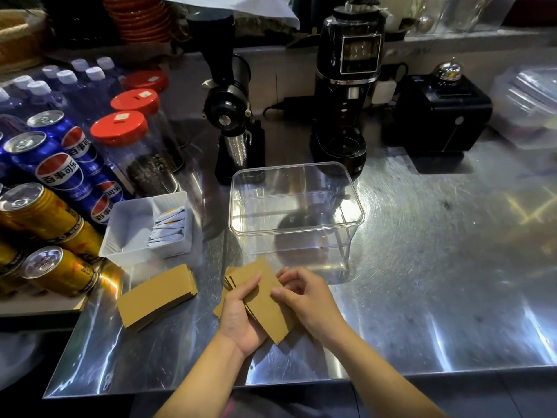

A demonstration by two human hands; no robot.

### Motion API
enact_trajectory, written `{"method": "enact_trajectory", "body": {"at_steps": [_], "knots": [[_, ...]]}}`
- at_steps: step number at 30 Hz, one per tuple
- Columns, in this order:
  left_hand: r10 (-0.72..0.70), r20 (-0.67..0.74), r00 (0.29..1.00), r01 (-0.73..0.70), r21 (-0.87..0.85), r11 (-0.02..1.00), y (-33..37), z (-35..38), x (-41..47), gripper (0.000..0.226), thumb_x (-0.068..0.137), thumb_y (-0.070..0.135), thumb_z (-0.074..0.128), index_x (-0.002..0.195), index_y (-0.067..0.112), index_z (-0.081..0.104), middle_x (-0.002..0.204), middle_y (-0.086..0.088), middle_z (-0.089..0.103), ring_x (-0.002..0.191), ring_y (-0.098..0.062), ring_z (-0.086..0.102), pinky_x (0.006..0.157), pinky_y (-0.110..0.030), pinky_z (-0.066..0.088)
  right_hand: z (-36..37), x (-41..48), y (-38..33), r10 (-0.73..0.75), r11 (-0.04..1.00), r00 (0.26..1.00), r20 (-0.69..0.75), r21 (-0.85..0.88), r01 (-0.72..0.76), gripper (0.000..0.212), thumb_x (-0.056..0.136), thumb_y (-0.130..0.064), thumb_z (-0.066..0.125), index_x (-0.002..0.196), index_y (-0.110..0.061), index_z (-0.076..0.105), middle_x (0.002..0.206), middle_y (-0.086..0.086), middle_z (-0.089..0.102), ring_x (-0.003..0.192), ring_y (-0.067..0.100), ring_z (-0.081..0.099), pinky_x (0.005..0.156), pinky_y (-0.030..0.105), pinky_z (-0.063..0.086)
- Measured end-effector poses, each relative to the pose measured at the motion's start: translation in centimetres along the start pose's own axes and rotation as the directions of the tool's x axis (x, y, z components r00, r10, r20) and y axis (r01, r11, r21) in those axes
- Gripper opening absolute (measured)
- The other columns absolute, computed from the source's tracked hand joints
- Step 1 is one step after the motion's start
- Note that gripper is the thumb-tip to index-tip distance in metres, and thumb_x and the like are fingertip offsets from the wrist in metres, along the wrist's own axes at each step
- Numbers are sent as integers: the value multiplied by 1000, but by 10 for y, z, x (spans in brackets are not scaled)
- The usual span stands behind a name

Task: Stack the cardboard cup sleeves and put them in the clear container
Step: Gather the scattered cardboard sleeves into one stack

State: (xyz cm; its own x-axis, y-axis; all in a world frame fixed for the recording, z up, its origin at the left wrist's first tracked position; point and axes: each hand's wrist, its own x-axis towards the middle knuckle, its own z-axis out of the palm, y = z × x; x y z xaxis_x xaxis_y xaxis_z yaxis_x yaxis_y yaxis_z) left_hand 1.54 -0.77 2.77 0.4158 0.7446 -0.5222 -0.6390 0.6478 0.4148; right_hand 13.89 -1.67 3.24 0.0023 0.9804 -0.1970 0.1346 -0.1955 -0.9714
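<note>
Near the front edge of the steel counter, my left hand and my right hand hold a bundle of flat brown cardboard cup sleeves between them. The left hand grips it from below and the left side; the right hand's fingers press on its top face. A second stack of sleeves lies flat on the counter to the left, untouched. The clear container stands just behind my hands, open-topped, with nothing inside.
A white tray with small sachets sits left of the container. Soda cans, red-lidded jars and water bottles crowd the far left. Two black coffee grinders and a black box stand behind.
</note>
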Motion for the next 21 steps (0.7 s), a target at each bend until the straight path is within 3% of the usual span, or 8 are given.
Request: {"method": "enact_trajectory", "body": {"at_steps": [3, 7, 10, 14, 17, 21], "knots": [[34, -8, 999, -35, -26, 999, 4, -6, -4, 40, 74, 24, 56, 103, -2, 67, 103, -25, 69, 94, -37, 67, 86, -49, 51, 6, -2, -1, -68, 991, 998, -1, -115, 68, 10, 78, -23, 70, 85, -22, 63, 87, -1, 67, 74, 7, 57, 67, 18, 45], [102, -12, 995, -103, -86, 991, 12, -13, -12, 32, 76, 26, 57, 95, 2, 67, 97, -18, 66, 99, -35, 62, 101, -48, 40, 9, 1, -4, -99, 989, 994, -55, -113, 92, 13, 81, -28, 67, 83, -15, 65, 81, 6, 69, 69, 14, 59, 62, 20, 45], [213, -8, 977, -212, -122, 970, 18, -20, -16, 22, 75, 25, 57, 88, 8, 62, 79, -7, 58, 76, -22, 57, 82, -43, 48, 10, 7, 2, -94, 977, 992, -80, -198, 77, 11, 81, -25, 66, 85, -15, 63, 85, 8, 67, 75, 18, 59, 61, 17, 43], [252, -70, 965, -260, -163, 952, 26, -30, -24, 22, 68, 27, 64, 83, 10, 62, 75, -4, 58, 72, -18, 54, 75, -40, 47, 20, 14, 15, -101, 861, 993, -58, -505, 58, 27, 78, -35, 67, 93, -13, 59, 93, 3, 58, 85, 18, 53, 73, 28, 45], [279, -100, 955, -292, -173, 941, 32, -37, -31, 23, 67, 29, 65, 82, 12, 60, 77, -3, 56, 71, -17, 53, 75, -38, 43, 31, 17, 22, -145, 680, 989, -9, -727, 93, 42, 73, -46, 66, 99, -15, 54, 102, 3, 54, 98, 23, 49, 83, 34, 39], [308, -97, 946, -320, -164, 933, 38, -44, -38, 29, 70, 33, 63, 90, 12, 59, 78, -1, 54, 68, -15, 50, 73, -36, 41, 38, 25, 23, -143, 608, 989, -21, -791, 71, 67, 63, -56, 69, 112, -17, 47, 115, 6, 50, 108, 26, 43, 83, 35, 30]]}}
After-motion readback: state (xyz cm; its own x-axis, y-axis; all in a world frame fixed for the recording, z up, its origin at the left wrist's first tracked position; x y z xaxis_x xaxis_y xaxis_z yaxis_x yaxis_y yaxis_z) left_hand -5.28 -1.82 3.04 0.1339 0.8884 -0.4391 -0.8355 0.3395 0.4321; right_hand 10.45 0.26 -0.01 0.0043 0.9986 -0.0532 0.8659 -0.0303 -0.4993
